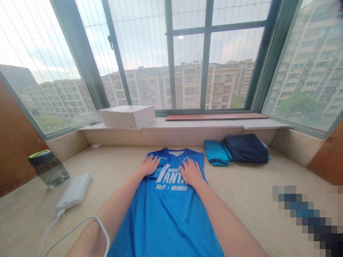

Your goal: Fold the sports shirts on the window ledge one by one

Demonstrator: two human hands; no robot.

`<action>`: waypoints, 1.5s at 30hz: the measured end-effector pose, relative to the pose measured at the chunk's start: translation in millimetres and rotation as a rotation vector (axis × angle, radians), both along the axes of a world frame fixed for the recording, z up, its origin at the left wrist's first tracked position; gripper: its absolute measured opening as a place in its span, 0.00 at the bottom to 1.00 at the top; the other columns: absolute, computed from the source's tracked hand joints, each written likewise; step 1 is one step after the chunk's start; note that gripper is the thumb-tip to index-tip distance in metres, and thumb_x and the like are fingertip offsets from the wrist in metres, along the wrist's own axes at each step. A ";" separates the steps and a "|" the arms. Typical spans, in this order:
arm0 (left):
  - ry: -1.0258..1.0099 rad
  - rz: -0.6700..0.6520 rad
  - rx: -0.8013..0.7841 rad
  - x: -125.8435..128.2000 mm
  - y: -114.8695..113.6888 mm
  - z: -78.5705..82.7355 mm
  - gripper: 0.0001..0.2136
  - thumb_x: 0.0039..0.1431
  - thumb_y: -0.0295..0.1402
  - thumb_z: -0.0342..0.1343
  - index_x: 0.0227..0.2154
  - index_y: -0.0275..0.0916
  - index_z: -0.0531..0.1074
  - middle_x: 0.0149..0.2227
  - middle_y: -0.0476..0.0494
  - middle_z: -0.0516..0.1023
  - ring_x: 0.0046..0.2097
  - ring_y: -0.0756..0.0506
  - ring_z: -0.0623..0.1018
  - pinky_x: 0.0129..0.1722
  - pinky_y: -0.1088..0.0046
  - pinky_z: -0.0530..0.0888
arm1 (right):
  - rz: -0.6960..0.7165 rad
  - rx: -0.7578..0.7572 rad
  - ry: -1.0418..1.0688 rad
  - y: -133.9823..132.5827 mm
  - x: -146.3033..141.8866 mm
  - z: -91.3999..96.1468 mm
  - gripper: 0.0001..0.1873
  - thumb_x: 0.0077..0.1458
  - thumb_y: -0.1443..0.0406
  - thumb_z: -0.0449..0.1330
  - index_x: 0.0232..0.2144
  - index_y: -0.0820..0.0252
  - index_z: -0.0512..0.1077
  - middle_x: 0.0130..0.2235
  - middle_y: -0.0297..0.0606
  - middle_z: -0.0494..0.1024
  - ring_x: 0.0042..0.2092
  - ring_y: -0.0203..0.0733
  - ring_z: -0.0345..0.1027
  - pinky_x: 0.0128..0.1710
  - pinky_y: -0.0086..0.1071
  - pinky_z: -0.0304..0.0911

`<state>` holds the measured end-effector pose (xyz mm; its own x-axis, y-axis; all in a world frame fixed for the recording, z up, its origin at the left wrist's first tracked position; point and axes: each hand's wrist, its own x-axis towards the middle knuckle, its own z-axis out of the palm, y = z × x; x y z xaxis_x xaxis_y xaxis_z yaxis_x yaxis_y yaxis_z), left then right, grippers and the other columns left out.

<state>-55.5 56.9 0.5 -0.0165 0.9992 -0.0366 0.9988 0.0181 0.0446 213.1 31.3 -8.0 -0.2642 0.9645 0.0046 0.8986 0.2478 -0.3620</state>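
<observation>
Shirt [171, 214], lower centre of frame, laid out, seemingly not yet folded; left hand [150, 166] and right hand [192, 173] on its chest, fingers [190, 165] spread, no grip; folded clothes [246, 149] centre right.

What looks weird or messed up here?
The white cable from the power bank loops in front of the left forearm instead of lying flat. Blurry squares also hide the bottom-right corner. Nothing looks spilled.
</observation>
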 end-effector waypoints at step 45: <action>-0.062 -0.179 0.078 29.2 -163.9 16.4 0.32 0.69 0.51 0.37 0.69 0.39 0.55 0.72 0.37 0.51 0.72 0.36 0.49 0.70 0.52 0.48 | 0.401 0.033 -0.048 -115.6 78.7 29.2 0.35 0.68 0.45 0.41 0.70 0.51 0.51 0.73 0.38 0.43 0.73 0.46 0.34 0.71 0.42 0.34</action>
<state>-26.3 -107.0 17.0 0.1616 0.9858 0.0455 0.9811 -0.1655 0.1001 291.8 -84.3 21.2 -0.6199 0.7845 0.0124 0.7441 0.5929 -0.3079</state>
